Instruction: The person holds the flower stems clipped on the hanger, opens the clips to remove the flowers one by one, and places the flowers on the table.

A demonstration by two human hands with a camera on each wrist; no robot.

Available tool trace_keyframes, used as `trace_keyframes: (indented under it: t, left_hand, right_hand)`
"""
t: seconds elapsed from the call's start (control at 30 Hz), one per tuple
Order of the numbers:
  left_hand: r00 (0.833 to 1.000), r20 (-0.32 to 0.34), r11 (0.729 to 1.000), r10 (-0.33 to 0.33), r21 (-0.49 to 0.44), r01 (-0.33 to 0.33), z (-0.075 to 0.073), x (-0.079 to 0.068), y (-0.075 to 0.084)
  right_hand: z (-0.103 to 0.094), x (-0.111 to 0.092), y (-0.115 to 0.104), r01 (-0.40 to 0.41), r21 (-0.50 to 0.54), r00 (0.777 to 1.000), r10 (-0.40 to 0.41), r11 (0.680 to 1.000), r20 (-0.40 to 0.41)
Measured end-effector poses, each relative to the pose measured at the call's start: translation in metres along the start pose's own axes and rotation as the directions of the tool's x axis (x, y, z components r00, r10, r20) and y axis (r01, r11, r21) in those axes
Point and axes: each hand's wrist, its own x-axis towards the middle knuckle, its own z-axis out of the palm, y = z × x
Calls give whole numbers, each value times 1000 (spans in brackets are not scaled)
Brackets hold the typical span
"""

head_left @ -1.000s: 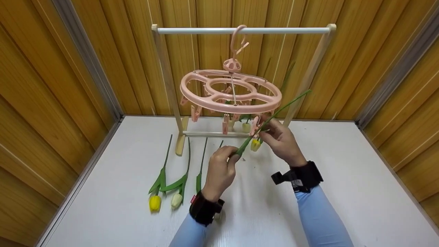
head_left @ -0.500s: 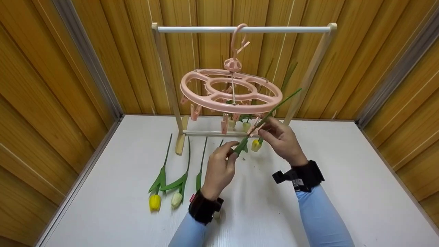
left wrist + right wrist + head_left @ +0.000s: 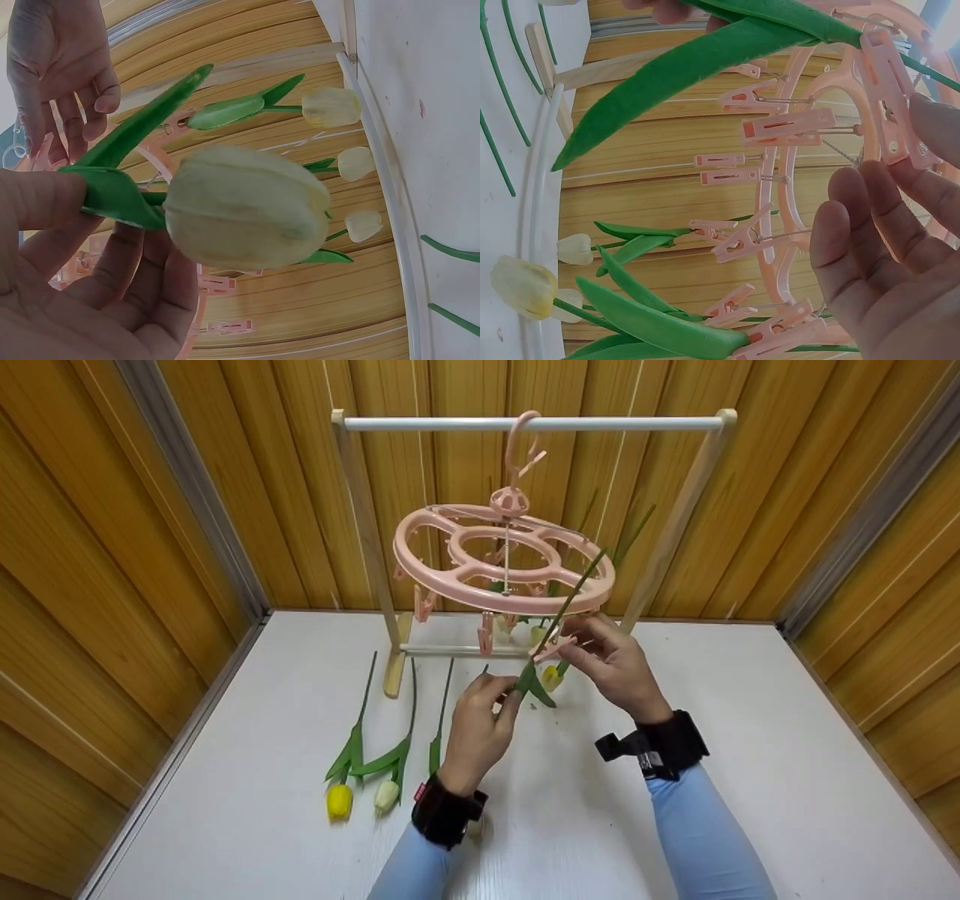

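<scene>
My left hand [image 3: 480,727] pinches a white artificial tulip [image 3: 244,206] by its green leaves and stem, just behind the bloom. The tulip's stem slants up in front of a round pink clip hanger [image 3: 504,600]. In the head view the bloom is hidden by the left hand. With thumb and fingers, my right hand [image 3: 615,667] grips the handle end of a pink clothespin [image 3: 889,90] that hangs from the hanger's front right. The clothespin's tip is at the tulip's stem, above the leaves. Close behind hangs a clipped yellowish tulip [image 3: 553,678].
A rack with a white bar [image 3: 630,424] carries the hanger. More clipped white tulips [image 3: 355,163] hang toward the back. On the white table [image 3: 750,750] lie a yellow tulip [image 3: 339,802], a white tulip [image 3: 386,796] and other stems, left of the hands.
The held tulip's stem has swung left and stands steeper. The right hand's clothespin has turned from hanging down to lying across the stem, and the hanger has tilted slightly.
</scene>
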Motion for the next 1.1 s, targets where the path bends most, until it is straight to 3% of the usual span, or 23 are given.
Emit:
trace_keyframes:
  t: [0.43, 0.83, 1.1]
  left_hand:
    - [996, -29, 996, 86, -20, -87, 3, 0, -1]
    - [996, -22, 996, 87, -27, -88, 3, 1, -2]
    - [996, -2, 996, 85, -17, -85, 2, 2, -1]
  right_hand:
    - [5, 1, -8, 20, 30, 1000, -20, 999, 5]
    - [7, 2, -9, 14, 34, 999, -15, 999, 40]
    - [3, 3, -14, -77, 170, 994, 62, 982, 93]
